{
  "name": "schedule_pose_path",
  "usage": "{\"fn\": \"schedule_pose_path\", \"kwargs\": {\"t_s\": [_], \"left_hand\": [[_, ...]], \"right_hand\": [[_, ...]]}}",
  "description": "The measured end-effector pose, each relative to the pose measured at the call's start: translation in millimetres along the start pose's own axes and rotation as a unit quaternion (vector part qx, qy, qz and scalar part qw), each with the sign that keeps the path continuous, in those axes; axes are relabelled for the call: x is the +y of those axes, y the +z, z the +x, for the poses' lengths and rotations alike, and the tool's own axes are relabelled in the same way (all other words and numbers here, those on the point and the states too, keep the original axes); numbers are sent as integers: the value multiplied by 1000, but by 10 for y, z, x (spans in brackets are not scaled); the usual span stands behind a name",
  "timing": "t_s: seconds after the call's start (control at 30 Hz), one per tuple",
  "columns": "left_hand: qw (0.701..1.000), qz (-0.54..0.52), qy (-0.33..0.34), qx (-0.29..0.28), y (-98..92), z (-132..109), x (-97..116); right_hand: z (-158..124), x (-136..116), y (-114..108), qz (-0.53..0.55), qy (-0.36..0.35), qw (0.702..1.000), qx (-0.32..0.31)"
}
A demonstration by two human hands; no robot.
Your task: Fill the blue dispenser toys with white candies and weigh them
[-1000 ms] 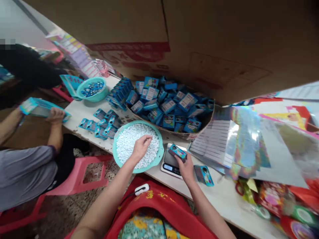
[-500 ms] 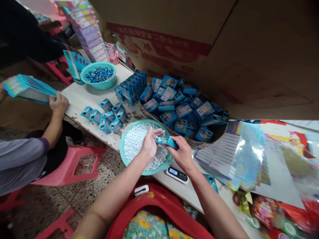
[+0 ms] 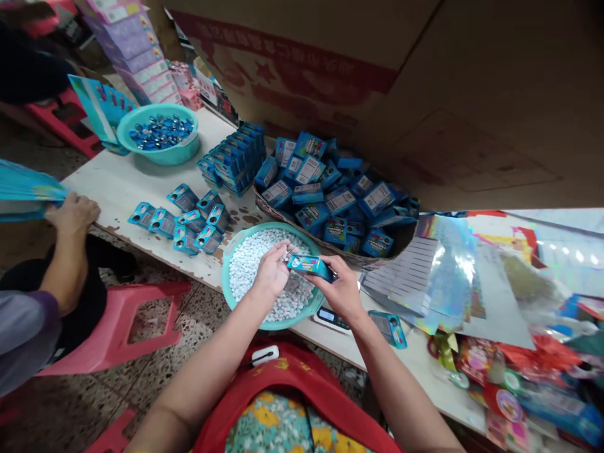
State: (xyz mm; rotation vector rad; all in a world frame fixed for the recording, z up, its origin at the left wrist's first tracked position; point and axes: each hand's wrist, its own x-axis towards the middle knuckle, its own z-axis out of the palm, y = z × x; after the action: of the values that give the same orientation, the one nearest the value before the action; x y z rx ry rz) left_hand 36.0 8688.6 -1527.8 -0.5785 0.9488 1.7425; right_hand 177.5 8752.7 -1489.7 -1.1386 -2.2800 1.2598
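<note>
My right hand (image 3: 342,286) is closed around a small blue candy box (image 3: 306,264), which it holds tilted over a turquoise basin (image 3: 227,270). Small white candies (image 3: 248,258) fill the basin. Close to the box's left end is my left hand (image 3: 272,270), palm up with its fingers curled in. Something small and pale shows at its fingertips, but I cannot make out what it is. A digital scale (image 3: 331,319) lies beside the basin, partly under my right wrist. Just right of that wrist lies another blue packet (image 3: 389,328).
Several blue boxes (image 3: 191,220) lie loose on the white table (image 3: 104,189). Behind are stacked boxes (image 3: 236,157), a carton of blue boxes (image 3: 330,195) and a basin of blue wrapped pieces (image 3: 186,151). A co-worker's hand (image 3: 73,211) holds blue card sheets (image 3: 28,189) at the left.
My view has shifted a little to the right. My left hand's fingers have curled in from stretched out. The co-worker's sheets have moved toward the left edge.
</note>
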Motion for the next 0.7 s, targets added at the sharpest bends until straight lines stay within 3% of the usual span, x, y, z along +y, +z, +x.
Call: {"fn": "schedule_pose_path", "kwargs": {"t_s": [0.07,0.17,0.3,0.4,0.53,0.7], "left_hand": [[999,35,7,-8,-8,-10,31],[994,111,12,9,-101,14,97],[972,230,-29,35,-284,118,135],[973,225,-34,31,-338,134,95],[977,197,-48,71,-286,66,15],[978,185,-61,79,-230,12,-41]], "right_hand": [[-82,71,-63,48,31,998,29],[-315,278,-256,114,88,982,120],[-713,759,-588,139,178,952,208],[-931,1213,-683,114,221,947,204],[-1072,1682,-548,98,229,953,170],[-1244,1760,-558,96,219,959,153]]}}
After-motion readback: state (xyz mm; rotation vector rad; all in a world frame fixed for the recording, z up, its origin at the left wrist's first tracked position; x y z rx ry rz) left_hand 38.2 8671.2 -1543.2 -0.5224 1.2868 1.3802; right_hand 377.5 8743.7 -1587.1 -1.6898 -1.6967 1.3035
